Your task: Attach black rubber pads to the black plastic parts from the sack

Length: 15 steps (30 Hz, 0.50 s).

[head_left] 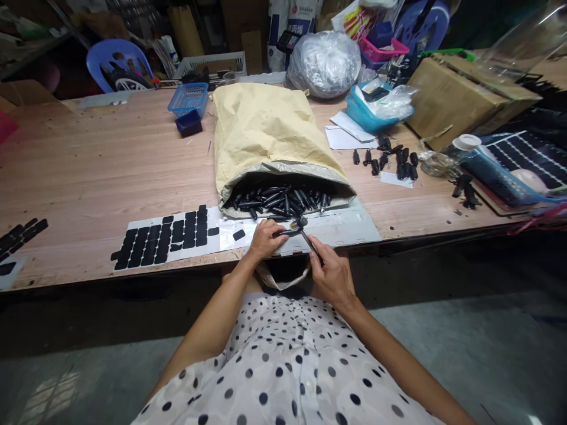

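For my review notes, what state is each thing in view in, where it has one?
Left fingers, closed on a black part
Right fingers, closed on a tool
Sack, lying, mouth open
Parts in sack, loosely heaped
Pads, laid flat, mostly in rows
Blue basket, upright, open-topped
Teal basket, upright, filled
Plastic bundle, bulging
Lower bag, mouth open
Carton, open or shut unclear
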Motion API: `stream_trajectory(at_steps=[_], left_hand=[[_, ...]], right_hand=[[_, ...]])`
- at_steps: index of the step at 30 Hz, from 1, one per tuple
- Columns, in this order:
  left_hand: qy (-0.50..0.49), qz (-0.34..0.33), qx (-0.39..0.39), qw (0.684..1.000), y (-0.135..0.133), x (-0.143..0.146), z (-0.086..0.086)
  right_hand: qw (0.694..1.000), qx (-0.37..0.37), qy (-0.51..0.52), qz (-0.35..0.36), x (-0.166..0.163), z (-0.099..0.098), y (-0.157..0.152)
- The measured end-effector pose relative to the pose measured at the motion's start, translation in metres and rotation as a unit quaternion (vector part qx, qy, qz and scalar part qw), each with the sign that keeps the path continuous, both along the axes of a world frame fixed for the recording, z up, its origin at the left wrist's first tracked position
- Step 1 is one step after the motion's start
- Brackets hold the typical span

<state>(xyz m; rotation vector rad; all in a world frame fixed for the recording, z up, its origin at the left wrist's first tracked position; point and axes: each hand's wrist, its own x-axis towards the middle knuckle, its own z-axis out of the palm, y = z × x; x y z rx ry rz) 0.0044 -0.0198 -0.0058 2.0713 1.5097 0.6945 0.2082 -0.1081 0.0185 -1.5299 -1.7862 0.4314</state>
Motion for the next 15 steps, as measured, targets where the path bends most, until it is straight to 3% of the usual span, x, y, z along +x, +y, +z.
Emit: stream_trajectory(at_steps=[10, 15], left_hand=[[0.003, 0.0, 0.002, 1.0, 0.0005, 0.0042, -0.0013], [-0.006, -0.001, 0.013, 1.0, 0.0018, 0.0036, -0.0056]], right_hand=[[0.987, 0.008, -0.158, 0.007, -0.0031, -0.0087, -0.0028], [0.987, 0.037, -0.158, -0.017, 0.0005, -0.0078, -0.0004]])
